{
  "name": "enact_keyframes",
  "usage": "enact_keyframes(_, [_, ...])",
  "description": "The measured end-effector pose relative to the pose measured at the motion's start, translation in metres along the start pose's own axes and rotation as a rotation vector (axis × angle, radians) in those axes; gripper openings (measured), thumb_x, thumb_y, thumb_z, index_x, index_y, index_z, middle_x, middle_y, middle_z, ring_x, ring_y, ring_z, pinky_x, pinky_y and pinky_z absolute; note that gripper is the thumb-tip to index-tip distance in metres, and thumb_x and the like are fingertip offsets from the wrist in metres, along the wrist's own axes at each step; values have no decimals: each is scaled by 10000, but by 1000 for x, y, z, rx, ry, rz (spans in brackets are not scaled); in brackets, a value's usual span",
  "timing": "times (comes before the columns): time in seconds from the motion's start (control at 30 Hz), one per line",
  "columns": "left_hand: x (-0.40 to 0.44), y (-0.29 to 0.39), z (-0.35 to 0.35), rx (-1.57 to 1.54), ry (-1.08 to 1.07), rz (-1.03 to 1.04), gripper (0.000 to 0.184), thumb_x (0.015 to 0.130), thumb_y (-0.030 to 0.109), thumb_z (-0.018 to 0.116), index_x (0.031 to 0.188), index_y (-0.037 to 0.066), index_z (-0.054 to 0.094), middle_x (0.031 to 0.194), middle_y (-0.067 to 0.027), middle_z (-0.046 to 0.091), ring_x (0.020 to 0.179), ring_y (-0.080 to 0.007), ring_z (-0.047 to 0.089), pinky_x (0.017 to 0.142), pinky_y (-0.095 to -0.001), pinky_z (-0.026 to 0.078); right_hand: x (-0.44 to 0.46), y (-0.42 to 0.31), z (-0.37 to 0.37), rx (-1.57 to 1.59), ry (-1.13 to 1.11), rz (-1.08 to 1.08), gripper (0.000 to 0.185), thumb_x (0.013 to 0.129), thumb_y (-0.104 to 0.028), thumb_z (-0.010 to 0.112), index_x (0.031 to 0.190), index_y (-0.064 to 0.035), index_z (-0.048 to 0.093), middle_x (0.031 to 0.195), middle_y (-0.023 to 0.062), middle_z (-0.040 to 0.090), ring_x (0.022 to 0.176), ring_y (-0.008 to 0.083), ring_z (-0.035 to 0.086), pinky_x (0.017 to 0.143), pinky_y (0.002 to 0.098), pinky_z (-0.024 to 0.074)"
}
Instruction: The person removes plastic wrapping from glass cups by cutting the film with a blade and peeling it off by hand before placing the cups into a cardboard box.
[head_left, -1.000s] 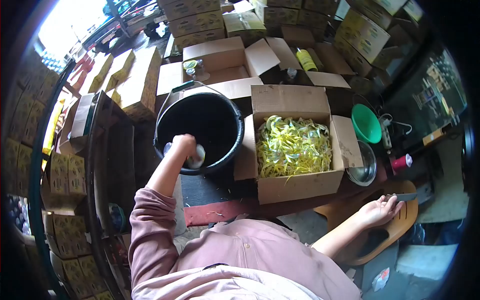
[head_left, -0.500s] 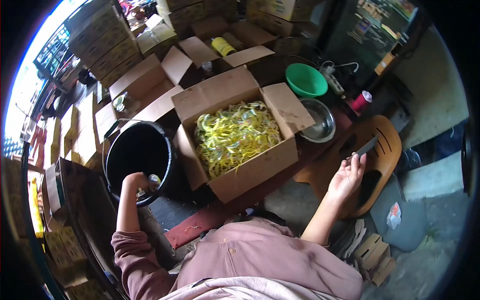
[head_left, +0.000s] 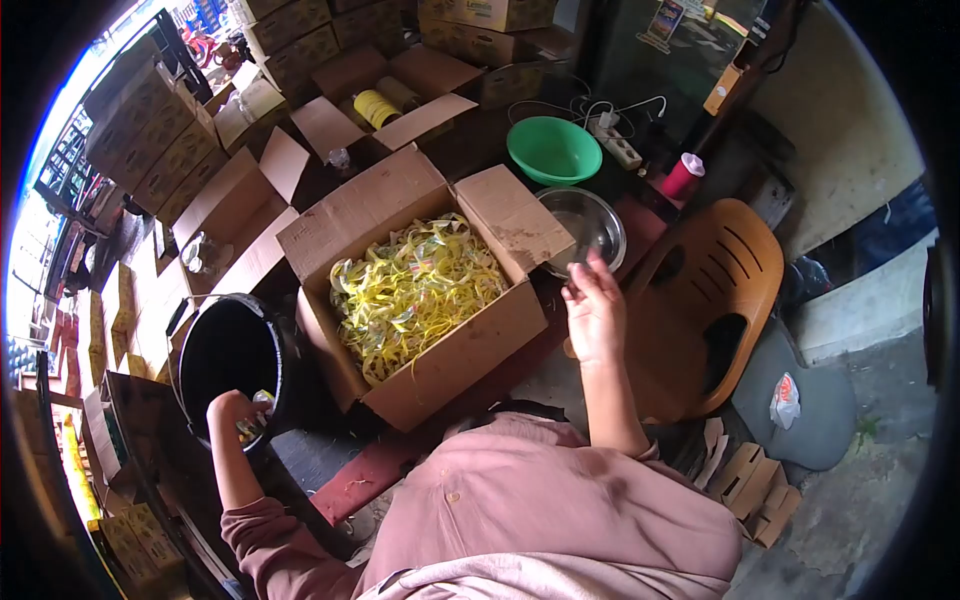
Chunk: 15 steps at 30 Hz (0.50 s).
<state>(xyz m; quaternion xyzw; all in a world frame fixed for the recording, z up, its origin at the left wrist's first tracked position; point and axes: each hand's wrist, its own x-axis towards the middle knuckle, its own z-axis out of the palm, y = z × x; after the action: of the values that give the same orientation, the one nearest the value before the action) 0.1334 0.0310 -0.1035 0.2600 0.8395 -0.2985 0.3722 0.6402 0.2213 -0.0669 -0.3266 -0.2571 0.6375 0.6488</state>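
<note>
My left hand (head_left: 236,410) is closed at the near rim of a black bucket (head_left: 272,318). Small shiny pieces with yellow on them (head_left: 263,400) show at its fingers; their kind is unclear. My right hand (head_left: 596,310) is raised in front of a metal bowl (head_left: 612,228), fingers bent together and partly smeared. The knife it held in the earlier frame cannot be made out now. Between my hands stands an open cardboard box (head_left: 455,350), filled with tangled yellow strips and clear plastic (head_left: 415,290).
A green basin (head_left: 553,152) stands behind the metal bowl, near a power strip (head_left: 617,148) and a red thread spool (head_left: 684,176). An orange plastic chair (head_left: 745,300) is at the right. More open cartons (head_left: 225,190) and stacked boxes (head_left: 155,135) fill the back and left.
My right hand has moved left and up, from over the chair to before the metal bowl, and the knife blade no longer shows. My left hand stays at the bucket. The view has shifted.
</note>
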Motion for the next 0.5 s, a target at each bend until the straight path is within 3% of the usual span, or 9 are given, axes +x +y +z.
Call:
enact_keyframes(0.1, [4,1,0,162,256,98,402,808,468,500,840,121,702,876,-100,663,840,-208,636,719,-348,511,3,1,9,25,-75,128,404,774,8,618,1159,-2,496,807,3,604,750,80,544,735,223,412])
enact_keyframes(0.13, [2,3,1,0,103,67,510,702,551,613,807,58,693,813,-137,660,776,-247,648,695,-363,509,5,5,8,20,-137,121,382,773,5,619,1139,-23,514,802,-1,603,751,76,539,738,215,401])
enact_keyframes(0.23, [-1,10,0,-56,269,189,505,702,553,604,803,67,695,768,-138,656,758,-247,649,687,-363,504,7,11,10,-70,-90,144,287,759,-27,637,1034,-71,570,807,-20,601,707,44,511,649,185,362])
enact_keyframes(0.27, [-23,20,-3,-16,153,152,507,719,556,583,772,64,696,726,-144,647,737,-235,651,666,-356,501,10,13,10,-82,-101,170,272,758,-35,636,1020,-78,576,806,-26,598,696,36,500,632,179,351])
enact_keyframes(0.37, [24,-5,9,-4,330,286,488,745,537,570,750,66,700,732,-126,654,727,-222,650,650,-354,497,14,23,5,-103,-126,242,226,759,-53,630,978,-97,592,800,-44,590,664,17,469,592,165,323])
enact_keyframes(0.4, [-35,21,-3,-56,296,217,393,771,419,564,748,45,682,680,-127,641,654,-222,636,603,-353,483,16,28,5,-96,-130,259,212,761,-56,626,966,-102,596,795,-51,586,654,12,458,584,162,317])
enact_keyframes(0.43, [-18,14,-1,-29,148,189,368,786,394,565,739,49,683,670,-115,642,640,-210,632,594,-344,479,16,31,8,-87,-130,278,197,763,-59,622,953,-106,599,790,-57,583,643,8,446,576,159,310])
enact_keyframes(0.5, [-5,1,4,-209,181,232,424,760,471,588,768,60,690,703,-120,649,678,-221,642,628,-347,494,18,36,13,-67,-121,326,165,770,-65,613,927,-113,595,791,-53,575,667,26,459,622,169,338])
